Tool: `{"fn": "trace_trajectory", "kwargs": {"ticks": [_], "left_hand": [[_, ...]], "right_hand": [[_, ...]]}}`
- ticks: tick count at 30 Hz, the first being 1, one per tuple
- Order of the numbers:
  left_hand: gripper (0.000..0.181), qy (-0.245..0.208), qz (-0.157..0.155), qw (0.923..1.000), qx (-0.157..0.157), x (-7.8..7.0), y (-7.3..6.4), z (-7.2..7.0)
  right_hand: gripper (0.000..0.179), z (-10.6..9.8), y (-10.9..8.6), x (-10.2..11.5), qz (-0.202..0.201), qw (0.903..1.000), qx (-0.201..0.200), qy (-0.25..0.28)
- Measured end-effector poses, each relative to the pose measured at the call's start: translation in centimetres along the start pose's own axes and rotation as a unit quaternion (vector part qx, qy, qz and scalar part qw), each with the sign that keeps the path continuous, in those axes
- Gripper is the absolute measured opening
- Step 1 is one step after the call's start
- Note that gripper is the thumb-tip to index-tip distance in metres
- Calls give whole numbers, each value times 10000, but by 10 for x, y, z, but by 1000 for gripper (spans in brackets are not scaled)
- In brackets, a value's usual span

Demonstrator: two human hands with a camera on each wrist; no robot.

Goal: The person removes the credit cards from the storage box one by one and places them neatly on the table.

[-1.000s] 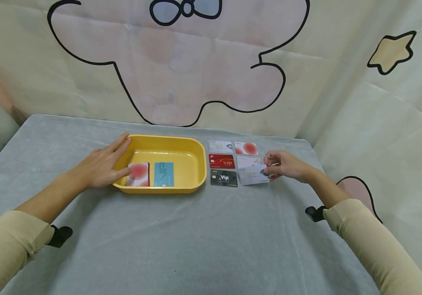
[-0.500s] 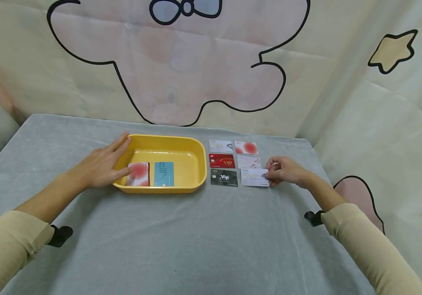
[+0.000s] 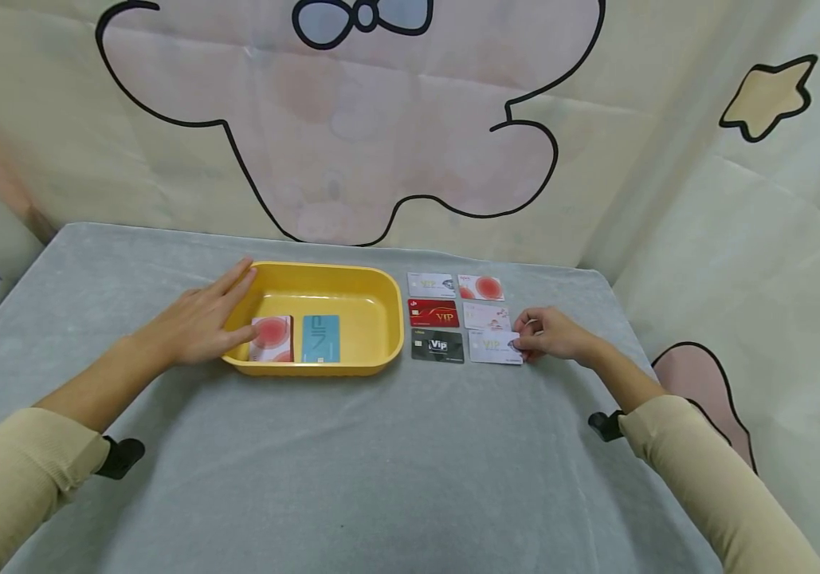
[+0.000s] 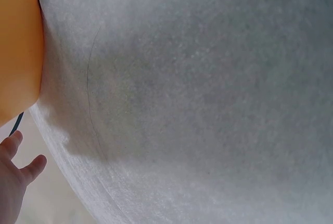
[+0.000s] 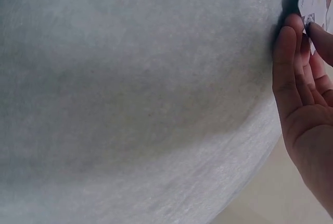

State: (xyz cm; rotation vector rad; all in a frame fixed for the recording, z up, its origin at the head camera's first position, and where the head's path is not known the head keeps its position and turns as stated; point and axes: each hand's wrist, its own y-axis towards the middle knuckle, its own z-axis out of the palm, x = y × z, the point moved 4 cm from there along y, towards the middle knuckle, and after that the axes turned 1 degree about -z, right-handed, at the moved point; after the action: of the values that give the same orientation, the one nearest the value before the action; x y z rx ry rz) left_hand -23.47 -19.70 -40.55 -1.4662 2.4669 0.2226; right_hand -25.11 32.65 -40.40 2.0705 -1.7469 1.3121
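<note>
Cream fabric point(image 3: 639, 175) printed with cartoon shapes hangs behind a worktop point(image 3: 352, 478) covered in grey cloth. Both arms, in beige sleeves point(image 3: 711, 478) pushed up from the wrists, come in from the lower corners and slant forward. The left forearm point(image 3: 111, 381) runs inward to the left end of a yellow tray point(image 3: 331, 370). There the left hand point(image 3: 198, 325) lies palm down, fingers extended toward the far left corner of the rim and thumb spread over the near left side; its grip is relaxed, resting against the tray and clasping nothing. Inside the tray, near the thumb, sits a pink-and-red card point(image 3: 272, 339), with a blue card point(image 3: 320, 339) just beside it.

On the other side, the right forearm point(image 3: 628, 375) angles inward, and the right hand point(image 3: 553, 333) has its fingers bent. Its grip is narrow: thumb and fingers pinch the right edge of a white VIP card point(image 3: 493, 347). That card is in the near right place of two columns of cards, to the right of the tray. Behind it are a pale patterned card point(image 3: 486, 316) and a red-circled card point(image 3: 480, 288). The left column has a black card point(image 3: 437, 346) nearest, then a red card point(image 3: 434, 313), then a silvery card point(image 3: 429, 285). Whether the pinched card lies fully flat is hard to tell.
</note>
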Motion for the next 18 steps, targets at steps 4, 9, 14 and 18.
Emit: {"fn": "trace_trajectory", "kwargs": {"ticks": [4, 9, 14, 18], "left_hand": [[86, 11, -1, 10000, -6, -1, 1, 0], [86, 12, -10, 10000, -6, -1, 1, 0], [86, 2, -41, 10000, 15, -2, 0, 0], [85, -1, -38, 10000, 8, -2, 0, -1]], "right_hand": [[26, -1, 1, -2, -12, 10000, 18, -43], [27, -1, 3, -1, -64, 9998, 30, -188], [26, -1, 4, -2, -71, 9994, 55, -330], [24, 0, 5, -2, -86, 9990, 42, -427]]}}
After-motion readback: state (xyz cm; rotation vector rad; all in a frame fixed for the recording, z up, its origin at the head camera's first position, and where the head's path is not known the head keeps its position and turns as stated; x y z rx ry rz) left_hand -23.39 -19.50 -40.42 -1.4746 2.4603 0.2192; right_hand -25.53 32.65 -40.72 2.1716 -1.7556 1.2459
